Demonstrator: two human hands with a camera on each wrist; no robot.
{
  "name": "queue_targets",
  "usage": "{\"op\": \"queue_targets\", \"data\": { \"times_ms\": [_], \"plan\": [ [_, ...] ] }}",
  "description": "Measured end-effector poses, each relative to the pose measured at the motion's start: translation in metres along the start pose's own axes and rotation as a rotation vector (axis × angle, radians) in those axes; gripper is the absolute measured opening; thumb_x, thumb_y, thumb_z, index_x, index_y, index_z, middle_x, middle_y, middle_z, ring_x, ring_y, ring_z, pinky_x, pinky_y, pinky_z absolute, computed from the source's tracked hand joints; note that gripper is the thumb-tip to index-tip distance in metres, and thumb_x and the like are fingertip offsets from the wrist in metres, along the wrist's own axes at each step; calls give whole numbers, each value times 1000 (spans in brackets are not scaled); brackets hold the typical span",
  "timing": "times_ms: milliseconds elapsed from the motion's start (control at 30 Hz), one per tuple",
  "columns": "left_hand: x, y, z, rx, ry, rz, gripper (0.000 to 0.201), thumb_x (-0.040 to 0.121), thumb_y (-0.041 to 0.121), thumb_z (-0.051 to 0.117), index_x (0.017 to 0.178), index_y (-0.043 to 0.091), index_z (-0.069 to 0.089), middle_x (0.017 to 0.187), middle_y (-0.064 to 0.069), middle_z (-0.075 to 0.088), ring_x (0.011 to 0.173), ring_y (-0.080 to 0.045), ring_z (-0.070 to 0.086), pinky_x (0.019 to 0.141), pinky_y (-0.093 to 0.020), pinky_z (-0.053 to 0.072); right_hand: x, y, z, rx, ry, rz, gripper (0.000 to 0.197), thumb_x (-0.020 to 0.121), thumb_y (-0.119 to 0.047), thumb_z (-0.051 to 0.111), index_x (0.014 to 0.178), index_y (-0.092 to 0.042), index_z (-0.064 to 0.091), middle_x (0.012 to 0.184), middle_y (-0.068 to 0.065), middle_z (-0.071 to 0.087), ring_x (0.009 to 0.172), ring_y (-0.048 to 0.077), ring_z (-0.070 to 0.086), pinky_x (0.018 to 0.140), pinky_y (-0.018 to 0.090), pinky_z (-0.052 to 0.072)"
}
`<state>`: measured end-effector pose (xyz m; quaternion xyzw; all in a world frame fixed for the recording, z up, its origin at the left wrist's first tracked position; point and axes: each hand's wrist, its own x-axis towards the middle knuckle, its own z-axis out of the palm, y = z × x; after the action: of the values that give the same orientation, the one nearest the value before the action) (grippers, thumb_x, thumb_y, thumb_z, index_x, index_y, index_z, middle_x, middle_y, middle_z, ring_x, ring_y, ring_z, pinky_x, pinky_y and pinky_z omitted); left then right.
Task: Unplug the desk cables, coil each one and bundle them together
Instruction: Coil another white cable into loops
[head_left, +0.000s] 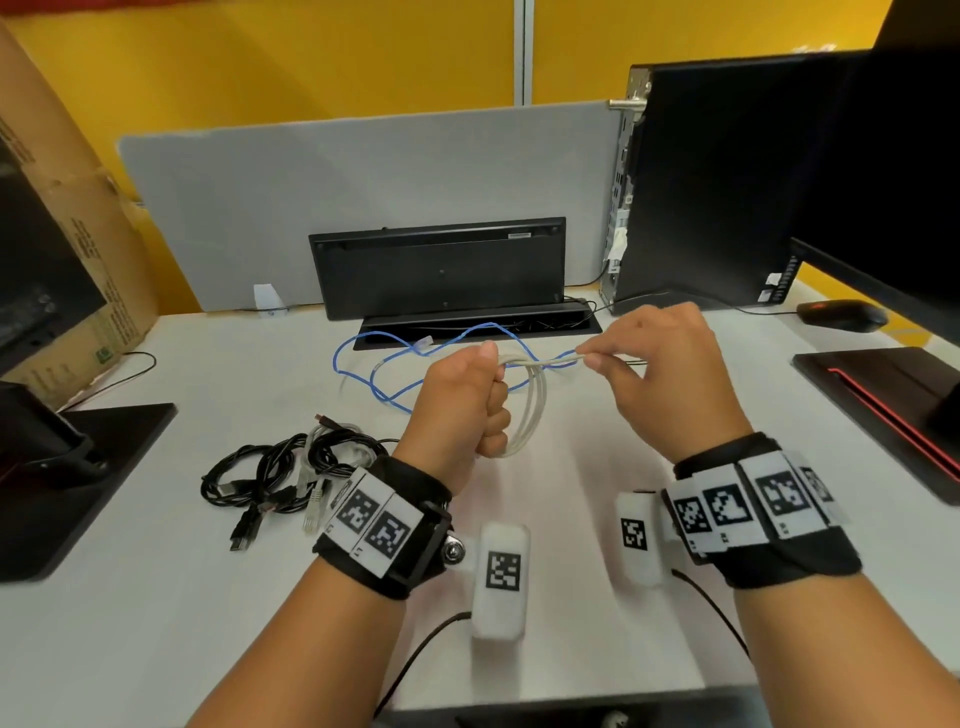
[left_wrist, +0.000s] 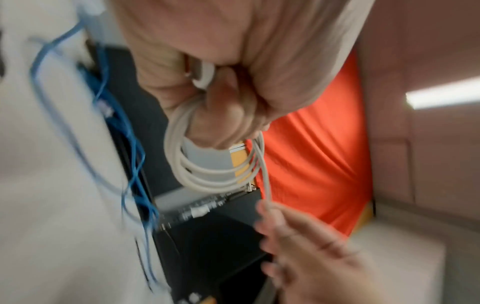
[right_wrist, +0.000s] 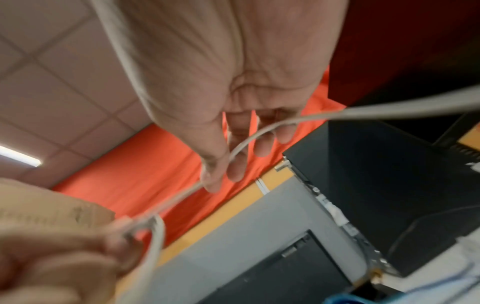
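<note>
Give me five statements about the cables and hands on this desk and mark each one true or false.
1. The left hand grips loops of the white cable. True.
2. The right hand rests flat on the desk. False: it is raised and pinches a stretch of the white cable between thumb and fingertips.
3. The blue cable is already coiled up. False: it lies loose and sprawled on the desk behind the hands.
4. A pile of black cables lies on the desk to the left of the left hand. True.
5. The keyboard lies flat with its keys up. False: it stands on edge against the grey divider, its underside facing the camera.
</note>
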<state>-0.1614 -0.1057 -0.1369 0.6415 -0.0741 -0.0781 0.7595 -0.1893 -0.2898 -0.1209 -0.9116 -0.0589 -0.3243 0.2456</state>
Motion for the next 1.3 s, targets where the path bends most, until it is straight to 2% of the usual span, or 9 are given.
{"op": "queue_targets", "data": {
  "times_ms": [67, 200, 333, 500, 767, 900, 1033, 1167, 1300],
  "plan": [
    [-4, 0, 4, -140, -85, -34, 34, 103, 36, 39, 74, 19, 42, 53, 8, 21, 41, -6, 15, 38, -13, 20, -3, 2, 8, -10, 28, 15, 11, 87, -20, 70, 92, -25, 78, 90, -4, 64, 96, 22, 48, 84, 31, 35],
    [-5, 2, 10, -243, -131, -28, 34, 103, 37, 37, 75, 18, 41, 52, 8, 19, 38, -4, 14, 37, -11, 17, -8, -4, 21, 263, 1, 60, 12, 84, -12, 71, 90, -20, 79, 73, -6, 65, 67, 3, 54, 66, 10, 37],
    [-4, 4, 7, -291, -114, -4, 34, 104, 36, 36, 75, 18, 42, 52, 7, 20, 40, -5, 15, 38, -13, 16, -11, -14, 25, 625, -132, 261, 15, 85, -6, 68, 82, -16, 79, 64, -2, 69, 58, 12, 64, 63, 23, 53],
    [-3, 0, 5, -290, -55, 16, 35, 104, 34, 35, 76, 16, 42, 51, 6, 20, 39, -5, 15, 38, -13, 18, -13, -25, 18, 1146, -260, 501, 18, 89, 4, 55, 91, 8, 73, 85, 24, 72, 76, 30, 70, 71, 34, 58],
    [0, -6, 8, -233, -35, 57, 33, 104, 34, 35, 78, 15, 43, 50, 7, 24, 37, -5, 18, 37, -14, 20, -18, -30, 16, 1184, -247, 522, 37, 83, 7, 65, 118, -4, 61, 98, 35, 67, 82, 31, 66, 82, 39, 57],
    [2, -9, 8, -247, -33, 64, 33, 105, 33, 36, 78, 15, 43, 51, 7, 23, 38, -5, 18, 36, -14, 21, -19, -32, 15, 1321, -303, 536, 38, 88, 10, 55, 123, -4, 56, 86, 24, 68, 75, 29, 64, 79, 41, 54],
    [4, -10, 10, -199, -41, 85, 34, 104, 34, 37, 76, 15, 43, 52, 7, 24, 39, -5, 18, 37, -15, 22, -18, -37, 15, 1521, -315, 615, 34, 91, 9, 45, 124, 2, 52, 68, 6, 62, 58, 14, 56, 62, 27, 49],
    [3, -11, 12, -131, 9, 111, 35, 103, 33, 38, 73, 17, 44, 51, 6, 26, 39, -7, 21, 39, -16, 22, -19, -41, 15, 1184, -362, 467, 42, 84, 12, 58, 118, -11, 57, 78, 1, 70, 72, 17, 64, 72, 33, 55],
    [4, -9, 11, -102, 29, 129, 35, 103, 33, 38, 71, 18, 43, 51, 6, 26, 40, -8, 19, 41, -17, 20, -19, -40, 18, 741, -311, 276, 49, 79, 7, 58, 115, -26, 60, 70, -16, 60, 65, 10, 55, 67, 29, 52]
  ]
}}
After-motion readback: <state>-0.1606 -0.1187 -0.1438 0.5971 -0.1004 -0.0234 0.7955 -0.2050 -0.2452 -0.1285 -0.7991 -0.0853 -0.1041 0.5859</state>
